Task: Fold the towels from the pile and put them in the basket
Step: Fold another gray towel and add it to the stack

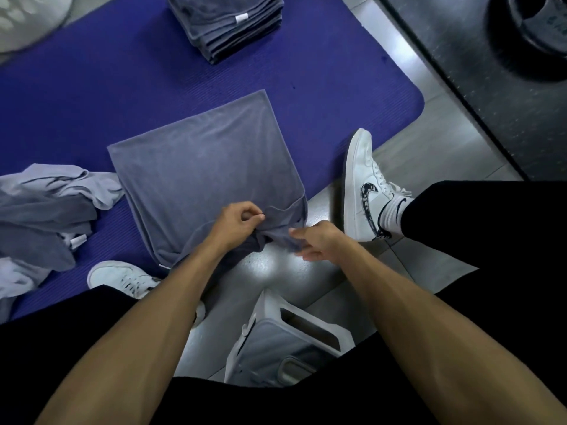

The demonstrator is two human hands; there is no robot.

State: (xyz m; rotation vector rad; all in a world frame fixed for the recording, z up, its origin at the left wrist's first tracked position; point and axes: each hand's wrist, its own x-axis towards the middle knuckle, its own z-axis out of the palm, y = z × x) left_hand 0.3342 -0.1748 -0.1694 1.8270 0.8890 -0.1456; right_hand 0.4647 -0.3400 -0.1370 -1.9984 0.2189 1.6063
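Observation:
A grey towel (202, 167) lies spread flat on the purple mat (92, 96), its near edge bunched up. My left hand (237, 220) has curled fingers that pinch that near edge. Just to the right, my right hand (316, 240) grips the same bunched edge between thumb and fingers. A loose pile of grey towels (46, 210) sits at the left of the mat. At the mat's far end stands a stack of folded grey towels (233, 23). A white basket (18, 19) shows partly in the top left corner.
My white sneakers (365, 185) and black trouser legs flank the towel on the grey tiled floor. A white plastic stool (288, 342) stands between my knees. A dark metal platform with a black weight plate (534, 29) fills the top right.

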